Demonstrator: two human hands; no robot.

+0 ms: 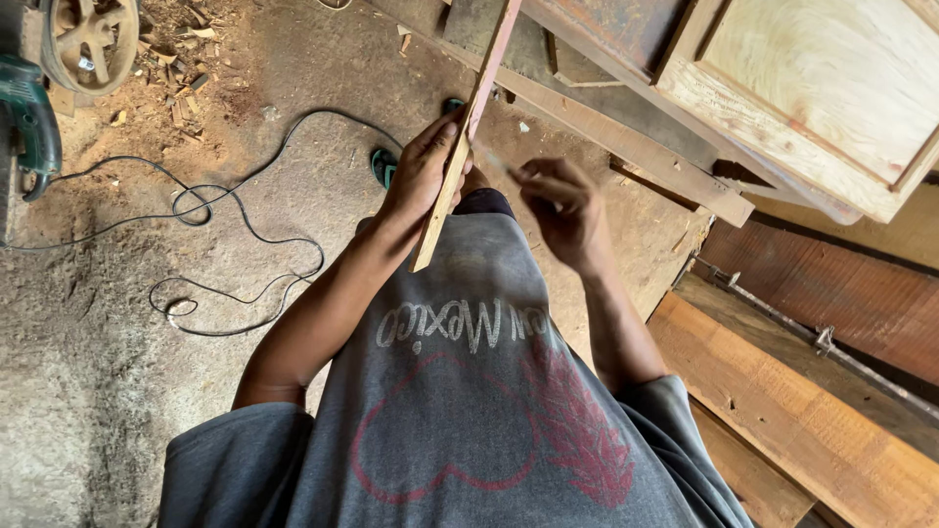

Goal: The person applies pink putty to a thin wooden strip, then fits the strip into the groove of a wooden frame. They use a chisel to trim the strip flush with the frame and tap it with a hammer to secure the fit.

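Note:
My left hand (pixel 423 174) grips a long thin wooden strip (pixel 468 127) that runs from my chest up and to the right, past the top of the view. My right hand (pixel 559 207) is beside the strip, its fingers pinched on a small thin tool (pixel 499 164) whose tip touches the strip's edge; it is blurred, so I cannot tell what kind of tool it is. Both hands are held in front of my grey printed shirt (pixel 460 411).
A black power cable (pixel 225 205) loops over the dusty concrete floor at left. A green power tool (pixel 29 122) and a spoked wheel (pixel 93 39) sit top left among wood chips. Wooden panels (pixel 822 88) and planks (pixel 782 411) lie at right.

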